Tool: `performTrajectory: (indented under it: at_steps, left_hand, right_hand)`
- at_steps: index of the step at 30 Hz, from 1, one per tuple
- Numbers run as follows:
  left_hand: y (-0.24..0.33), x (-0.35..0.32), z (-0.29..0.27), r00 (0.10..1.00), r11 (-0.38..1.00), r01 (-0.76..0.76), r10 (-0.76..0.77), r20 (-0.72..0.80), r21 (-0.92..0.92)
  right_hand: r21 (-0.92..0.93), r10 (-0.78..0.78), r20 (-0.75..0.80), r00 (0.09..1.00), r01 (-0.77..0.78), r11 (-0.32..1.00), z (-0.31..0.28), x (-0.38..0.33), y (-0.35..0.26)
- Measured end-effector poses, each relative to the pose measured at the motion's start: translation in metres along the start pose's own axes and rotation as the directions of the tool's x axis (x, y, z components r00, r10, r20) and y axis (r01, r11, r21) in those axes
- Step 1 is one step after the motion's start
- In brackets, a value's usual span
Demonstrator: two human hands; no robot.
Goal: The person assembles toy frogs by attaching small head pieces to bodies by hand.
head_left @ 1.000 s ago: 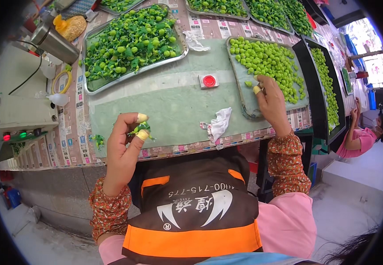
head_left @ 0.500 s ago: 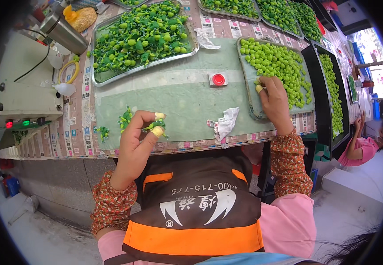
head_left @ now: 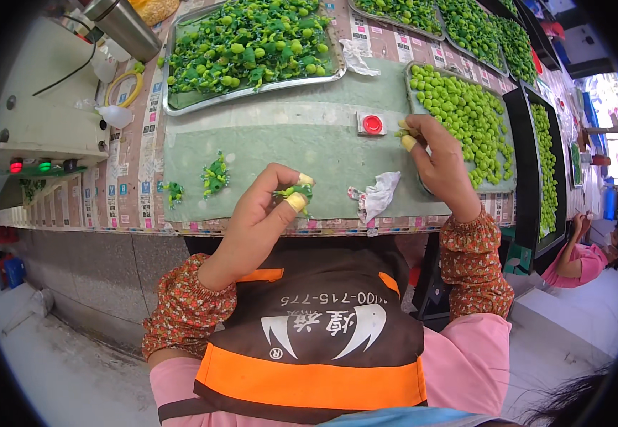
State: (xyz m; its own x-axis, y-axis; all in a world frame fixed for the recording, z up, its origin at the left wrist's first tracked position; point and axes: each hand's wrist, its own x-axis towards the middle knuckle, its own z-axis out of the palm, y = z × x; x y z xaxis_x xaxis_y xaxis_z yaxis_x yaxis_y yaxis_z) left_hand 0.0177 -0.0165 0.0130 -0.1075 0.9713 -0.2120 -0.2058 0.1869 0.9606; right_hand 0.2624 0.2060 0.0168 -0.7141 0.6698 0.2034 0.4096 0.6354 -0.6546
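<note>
Left hand raised, pinching green husk; right hand outstretched over tray.

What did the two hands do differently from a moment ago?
The left hand keeps pinching the same green husk and has drifted a little rightward. The right hand has pulled back from the tray of peeled green seeds to its near edge. Nothing was let go.

- The far trays are cut off by the top edge.
- The right hand hides whatever it pinches (perhaps a green seed).
</note>
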Motion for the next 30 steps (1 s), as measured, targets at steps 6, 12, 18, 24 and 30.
performTrajectory:
  at_steps: [6, 12, 18, 24, 30]
  left_hand:
    - [-0.002, -0.005, -0.002, 0.999, 0.999, 0.030, -0.030, -0.028, -0.021]
    - [-0.015, -0.007, -0.006, 0.999, 0.999, -0.012, 0.010, -0.047, -0.044]
    - [-0.015, -0.006, 0.000, 0.996, 0.992, 0.048, -0.056, -0.065, -0.115]
    - [-0.017, 0.001, 0.005, 0.993, 0.982, 0.066, -0.082, -0.087, -0.175]
    - [-0.017, 0.004, 0.013, 0.989, 0.966, 0.104, -0.126, -0.083, -0.235]
  right_hand:
    - [-0.189, -0.219, 0.069, 0.973, 0.228, 0.955, 0.012, 0.026, -0.013]
    - [-0.412, -0.298, 0.191, 0.935, 0.352, 0.840, 0.019, 0.036, -0.019]
    - [-0.437, -0.322, 0.207, 0.924, 0.382, 0.814, 0.022, 0.038, -0.019]
    - [-0.297, -0.287, 0.105, 0.952, 0.305, 0.905, 0.016, 0.031, -0.031]
    - [0.290, -0.135, 0.153, 0.979, 0.086, 0.953, 0.039, -0.008, -0.077]
